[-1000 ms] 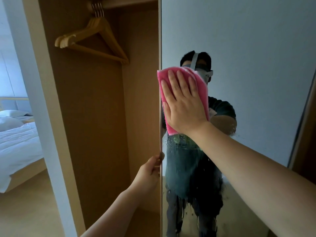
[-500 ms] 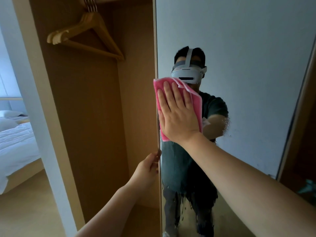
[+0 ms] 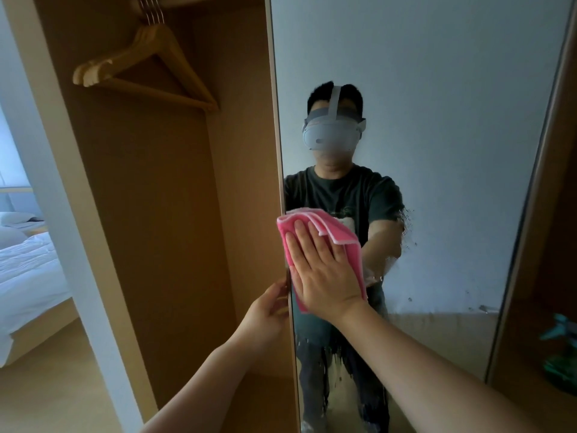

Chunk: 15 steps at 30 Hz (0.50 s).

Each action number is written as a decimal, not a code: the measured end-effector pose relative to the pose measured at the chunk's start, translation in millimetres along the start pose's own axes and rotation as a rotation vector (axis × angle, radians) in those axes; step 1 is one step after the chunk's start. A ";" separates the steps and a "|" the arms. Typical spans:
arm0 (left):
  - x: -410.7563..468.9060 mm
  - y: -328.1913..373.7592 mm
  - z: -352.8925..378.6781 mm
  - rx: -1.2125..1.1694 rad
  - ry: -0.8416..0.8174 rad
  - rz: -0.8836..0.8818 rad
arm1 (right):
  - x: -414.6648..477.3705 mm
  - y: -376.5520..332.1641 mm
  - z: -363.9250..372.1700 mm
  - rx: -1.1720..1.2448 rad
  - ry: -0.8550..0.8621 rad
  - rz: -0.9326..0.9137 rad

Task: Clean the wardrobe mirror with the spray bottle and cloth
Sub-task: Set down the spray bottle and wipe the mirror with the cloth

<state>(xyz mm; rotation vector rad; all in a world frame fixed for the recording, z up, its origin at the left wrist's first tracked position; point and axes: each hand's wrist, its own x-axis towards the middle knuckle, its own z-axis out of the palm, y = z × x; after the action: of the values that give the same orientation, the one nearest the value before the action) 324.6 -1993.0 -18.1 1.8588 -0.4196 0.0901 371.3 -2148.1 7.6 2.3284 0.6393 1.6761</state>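
Open wardrobe at left of frame, mirror (image 3: pixel 437 151) door centre-right: right hand (image 3: pixel 324 273) flat-fingered, pressing pink cloth (image 3: pixel 331 228) to the glass at centre, left hand (image 3: pixel 265 310) pinching the door edge, likely steadying it; droplets remain below.

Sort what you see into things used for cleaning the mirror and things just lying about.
In use: pink cloth, mirror, right hand pressing the cloth, left hand gripping the mirror's edge.
Lying about: wooden hangers, bed.
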 end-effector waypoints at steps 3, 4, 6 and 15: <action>-0.4 -0.9 -1.8 -0.043 -0.013 -0.003 | -13.1 -6.3 1.8 -0.035 -0.028 0.007; -0.1 -1.1 -2.0 -0.053 -0.012 -0.003 | -17.3 -8.0 2.1 -0.043 -0.037 -0.001; 0.4 -1.4 -1.9 -0.070 -0.011 -0.004 | -27.2 -11.4 2.3 -0.056 -0.060 -0.022; 2.2 -6.8 -4.4 -0.072 -0.023 -0.022 | -44.2 -10.6 2.3 -0.018 -0.108 -0.056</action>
<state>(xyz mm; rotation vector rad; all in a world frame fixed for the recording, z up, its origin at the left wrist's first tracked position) 329.5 -1987.7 -22.2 1.7948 -0.4125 0.0384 359.5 -2158.6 -35.1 2.3464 0.6593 1.5148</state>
